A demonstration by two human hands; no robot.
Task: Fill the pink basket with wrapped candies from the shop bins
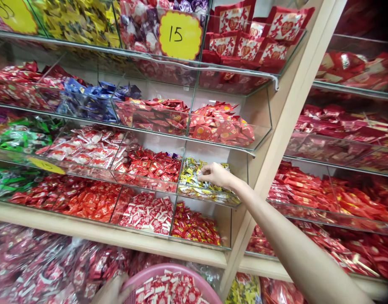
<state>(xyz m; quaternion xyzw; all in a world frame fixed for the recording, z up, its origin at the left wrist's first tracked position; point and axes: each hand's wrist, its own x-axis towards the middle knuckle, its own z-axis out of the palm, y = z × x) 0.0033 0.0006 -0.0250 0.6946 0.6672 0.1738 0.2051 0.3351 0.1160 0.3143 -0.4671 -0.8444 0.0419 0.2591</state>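
My right hand (215,175) reaches into a clear compartment of small yellow-and-white wrapped candies (209,192). Its fingers are pinched together, with a wrapped candy (199,172) at the fingertips. Low in the view, my left hand (113,290) is blurred and partly cut off by the bottom edge. It grips the left side of a pink basket (204,276). Inside the basket lie many red-and-white wrapped candies (170,289), like those in the compartment of red-and-white candies (148,212) on the shelf above.
Tiered clear bins with thin dividers hold red candy packets (154,164), blue ones (89,99) and green ones (21,135). A yellow price tag (180,35) reads 15. A slanting wooden post (263,169) parts this rack from another. Bagged candies (39,261) lie beneath.
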